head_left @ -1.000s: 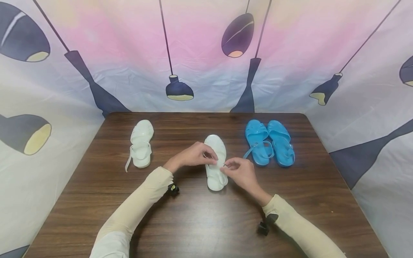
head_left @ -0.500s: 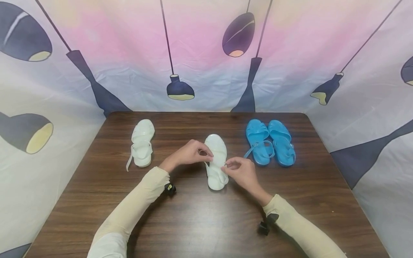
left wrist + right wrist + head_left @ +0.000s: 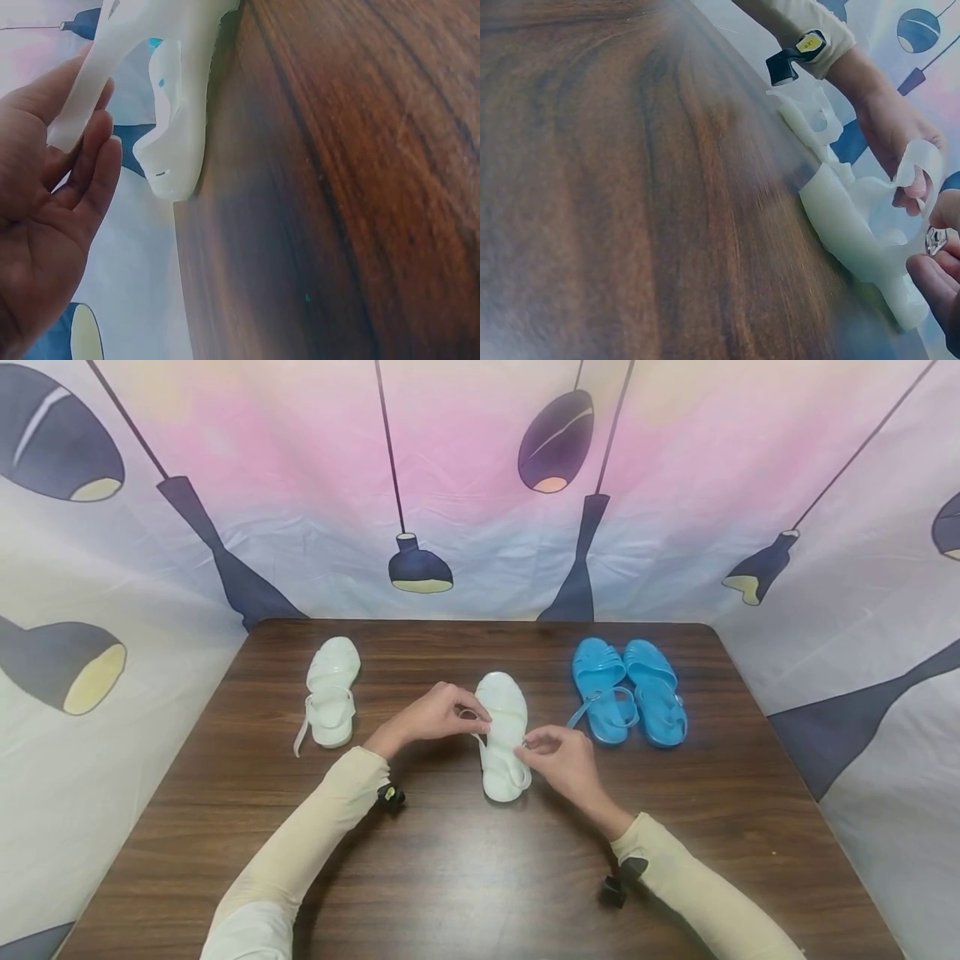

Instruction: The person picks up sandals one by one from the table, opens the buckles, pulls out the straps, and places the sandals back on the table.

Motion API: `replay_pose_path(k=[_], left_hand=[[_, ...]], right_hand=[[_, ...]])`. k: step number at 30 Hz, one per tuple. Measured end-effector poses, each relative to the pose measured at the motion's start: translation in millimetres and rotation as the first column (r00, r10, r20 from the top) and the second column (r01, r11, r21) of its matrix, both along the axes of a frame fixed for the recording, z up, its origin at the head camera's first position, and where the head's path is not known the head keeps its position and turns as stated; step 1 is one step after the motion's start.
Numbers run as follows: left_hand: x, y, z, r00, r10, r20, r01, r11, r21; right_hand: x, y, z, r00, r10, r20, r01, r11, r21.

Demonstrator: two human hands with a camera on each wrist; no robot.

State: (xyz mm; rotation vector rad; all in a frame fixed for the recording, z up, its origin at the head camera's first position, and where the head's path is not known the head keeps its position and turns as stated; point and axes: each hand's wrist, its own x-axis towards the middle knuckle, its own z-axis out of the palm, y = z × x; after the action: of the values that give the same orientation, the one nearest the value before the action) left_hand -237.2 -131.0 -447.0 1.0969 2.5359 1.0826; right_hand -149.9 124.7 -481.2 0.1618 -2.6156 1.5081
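A white sandal (image 3: 504, 692) lies flat in the middle of the table, toe pointing away. My left hand (image 3: 435, 713) is at its left side, pinching the loose end of the ankle strap (image 3: 88, 90) between thumb and fingers; the left wrist view shows this strap raised above the sole. On the sandal's right side, my right hand (image 3: 561, 763) pinches a small metal buckle (image 3: 935, 240), clearest in the right wrist view. The strap bows up between the two hands there. My fingers partly cover the buckle.
Another white sandal (image 3: 333, 664), its strap hanging loose, lies at the table's left. Two blue sandals (image 3: 597, 660) stand side by side at the back right. A printed cloth (image 3: 480, 460) hangs behind the brown wooden table (image 3: 480, 877).
My left hand has drawn back a little to the left and away, with the strap end between its fingers. My right hand has stayed almost still at the buckle.
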Motion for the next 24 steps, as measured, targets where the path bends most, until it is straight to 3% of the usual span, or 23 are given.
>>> replay_pose_path(k=[7, 19, 24], left_hand=[[-4.4, -5.8, 3.4, 0.999, 0.044, 0.003, -0.044, 0.996, 0.072], [-24.7, 13.5, 5.9, 0.997, -0.049, -0.064, 0.049, 0.999, -0.01], [-31.4, 26.9, 6.9, 0.993, -0.099, -0.056, 0.096, 0.994, -0.061]], right_hand=[[-0.6, 3.0, -1.8, 1.0, 0.004, -0.013, -0.004, 1.0, -0.004], [-4.7, 8.9, -1.1, 0.995, 0.07, 0.073, -0.069, 0.997, -0.023], [-4.9, 9.8, -1.3, 0.987, 0.087, 0.133, -0.085, 0.996, -0.024]])
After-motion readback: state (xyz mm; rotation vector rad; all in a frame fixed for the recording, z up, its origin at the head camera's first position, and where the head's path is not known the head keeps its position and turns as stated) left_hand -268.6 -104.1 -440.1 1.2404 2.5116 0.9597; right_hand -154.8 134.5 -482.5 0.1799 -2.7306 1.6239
